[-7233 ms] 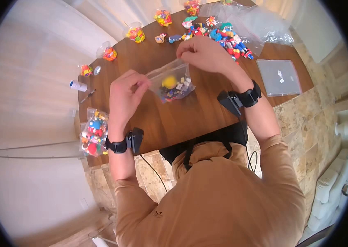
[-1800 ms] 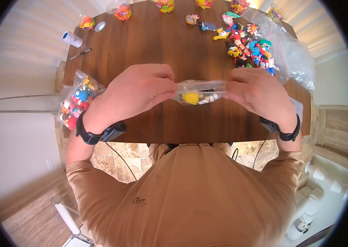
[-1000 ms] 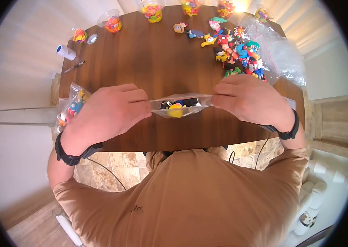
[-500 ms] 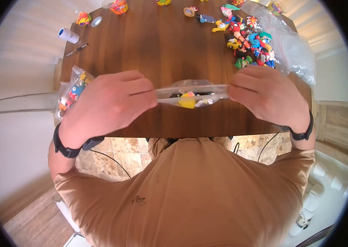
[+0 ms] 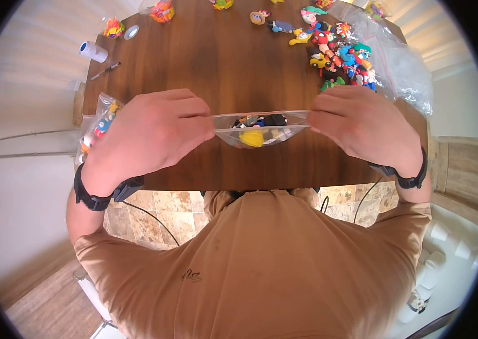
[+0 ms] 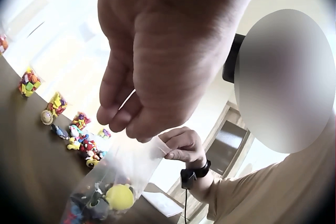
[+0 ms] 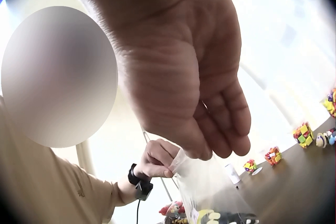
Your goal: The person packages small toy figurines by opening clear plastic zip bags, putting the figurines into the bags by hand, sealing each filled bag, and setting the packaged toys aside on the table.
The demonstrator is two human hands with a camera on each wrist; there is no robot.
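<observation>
A clear zip bag [image 5: 227, 136] hangs between my two hands, its mouth stretched wide from side to side. My left hand [image 5: 157, 135] pinches the bag's left top corner, fingers bent down over the edge. At the opposite corner my right hand [image 5: 363, 123] pinches the rim in the same way. Inside the bag lie a yellow rounded piece [image 5: 251, 138] and several dark and white small toys. The left wrist view shows the bag's clear wall [image 6: 134, 163] hanging below the hand, with the toys gathered at its bottom.
A filled bag of toys [image 5: 102, 125] lies at the table's left edge, near a pen [image 5: 105, 71] and white bottle [image 5: 93, 51]. Toy figures [image 5: 343, 56] are heaped at the right beside clear bags [image 5: 405, 76]. Cups of bright pieces [image 5: 163, 11] line the far edge.
Over the several seconds, the bag has come nearer my body and both hands now stand level at its corners. In the last half second, the gap between its two rims has widened slightly.
</observation>
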